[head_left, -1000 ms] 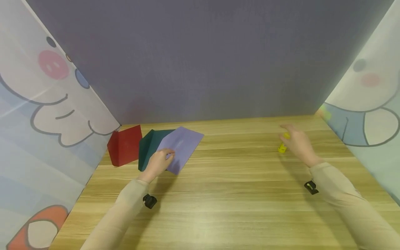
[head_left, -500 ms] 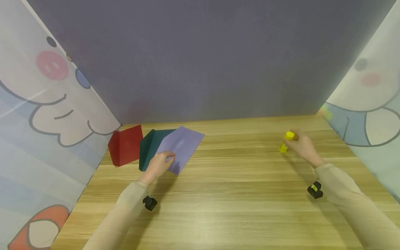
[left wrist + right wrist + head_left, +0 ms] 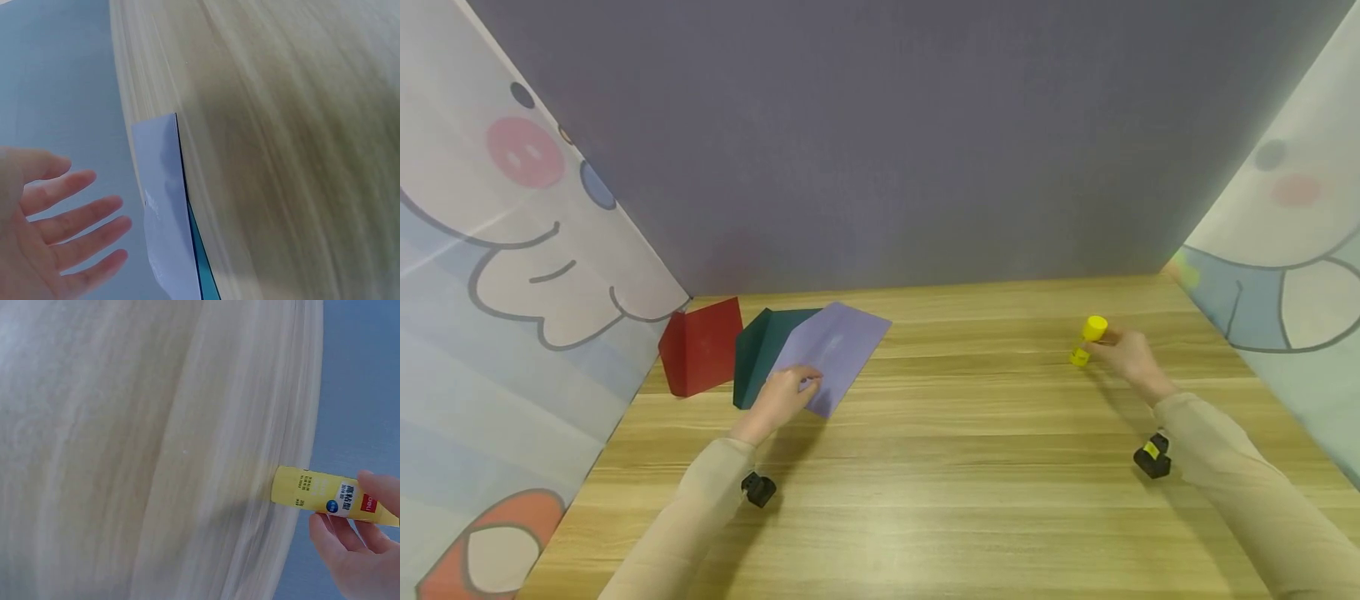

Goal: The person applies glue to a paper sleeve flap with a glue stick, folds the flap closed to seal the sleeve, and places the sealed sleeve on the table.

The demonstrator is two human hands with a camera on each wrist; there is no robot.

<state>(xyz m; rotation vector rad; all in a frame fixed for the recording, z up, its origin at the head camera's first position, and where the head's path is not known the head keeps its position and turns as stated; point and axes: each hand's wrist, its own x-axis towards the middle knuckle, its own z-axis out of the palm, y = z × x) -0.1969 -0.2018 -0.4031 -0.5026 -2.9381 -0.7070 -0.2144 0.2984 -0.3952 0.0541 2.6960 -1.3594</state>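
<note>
A yellow glue stick (image 3: 1095, 328) stands upright on the table at the right. My right hand (image 3: 1132, 355) holds it between thumb and fingers below its top; in the right wrist view the printed label of the glue stick (image 3: 334, 495) shows beside the thumb. A purple envelope (image 3: 842, 350) lies partly over a dark green envelope (image 3: 760, 350). My left hand (image 3: 781, 393) is over the near left edge of the purple envelope, and in the left wrist view its fingers (image 3: 94, 234) are spread and hold nothing. Whether it touches the paper cannot be told.
A red envelope (image 3: 709, 348) with a raised flap lies at the far left of the wooden table (image 3: 925, 467). A grey panel (image 3: 910, 150) rises along the back edge. Cartoon-printed sheets (image 3: 467, 350) border both sides.
My right hand has gone from open fingers beside the glue stick to gripping it, and its fingers sit lower on it now. The left hand has barely moved, and the envelopes lie as before.
</note>
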